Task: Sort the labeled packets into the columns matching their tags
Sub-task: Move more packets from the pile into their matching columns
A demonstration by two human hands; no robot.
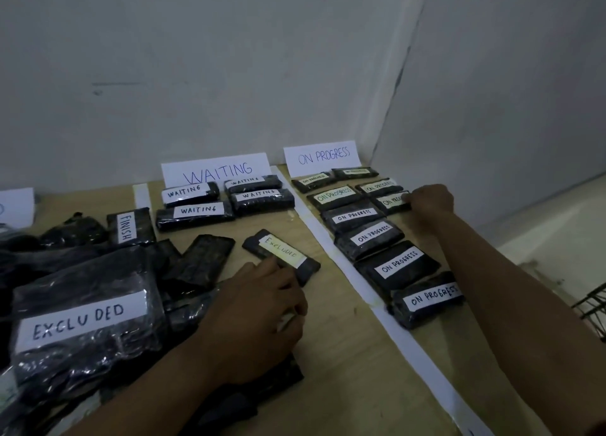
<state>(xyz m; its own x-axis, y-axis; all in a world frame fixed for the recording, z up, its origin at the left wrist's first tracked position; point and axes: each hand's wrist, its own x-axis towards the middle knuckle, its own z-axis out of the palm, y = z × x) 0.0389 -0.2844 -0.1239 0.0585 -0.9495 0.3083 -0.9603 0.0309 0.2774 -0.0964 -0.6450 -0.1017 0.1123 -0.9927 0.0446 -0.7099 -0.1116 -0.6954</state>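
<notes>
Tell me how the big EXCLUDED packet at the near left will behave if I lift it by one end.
The big EXCLUDED packet will probably sag: its wrap is loose and creased. The glossy film looks slippery, so a grip may slide. It lies flat and wide, so it is unlikely to roll.

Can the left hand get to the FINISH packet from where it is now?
Probably yes. The FINISH packet lies with its label uncovered, and only flat loose packets lie between it and the left hand, which could pass over them.
</notes>
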